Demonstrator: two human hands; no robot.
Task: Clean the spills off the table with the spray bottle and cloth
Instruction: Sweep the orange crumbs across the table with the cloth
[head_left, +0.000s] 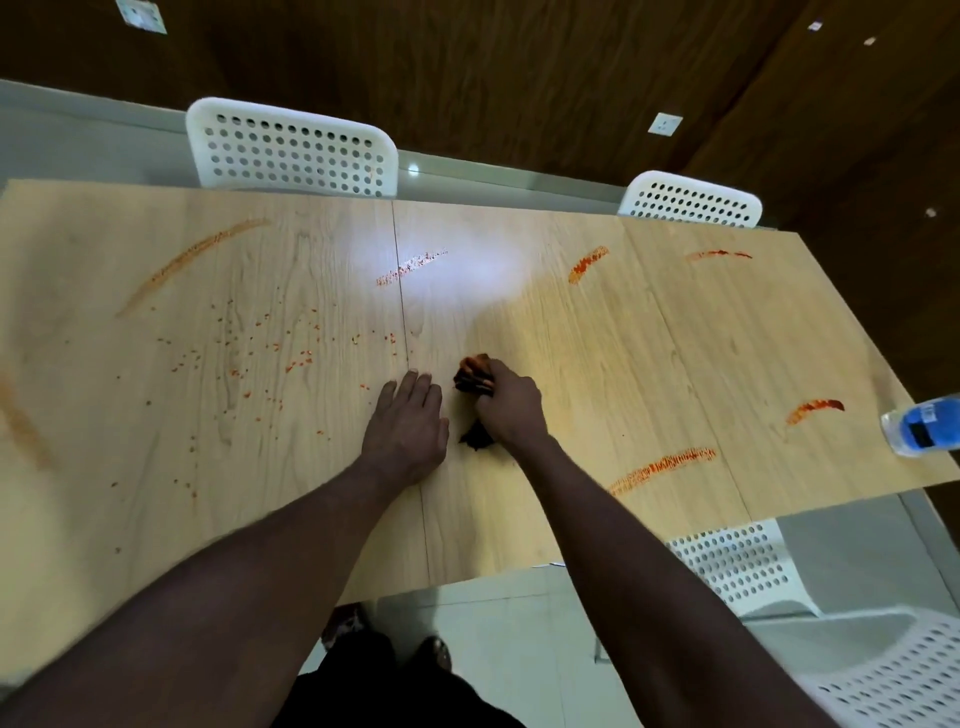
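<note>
My right hand (510, 410) grips a dark, bunched cloth (471, 378) stained orange-red, held against the light wooden table (649, 338) near its middle. Just left of it my left hand (408, 428) rests flat on the table, fingers straight. Red-orange streaks (662, 465) mark the right half and far side of the table, and many small red specks (270, 353) are scattered over the left half. A clear bottle with a blue label (922, 425) lies on the table's right edge, away from both hands; its top is cut off by the frame.
Two white perforated chairs (291, 150) (691, 200) stand at the far side, and two more (737, 566) (883, 670) at the near right. My legs and feet (431, 654) show below the near edge. A seam (408, 338) runs across the tabletop beside my left hand.
</note>
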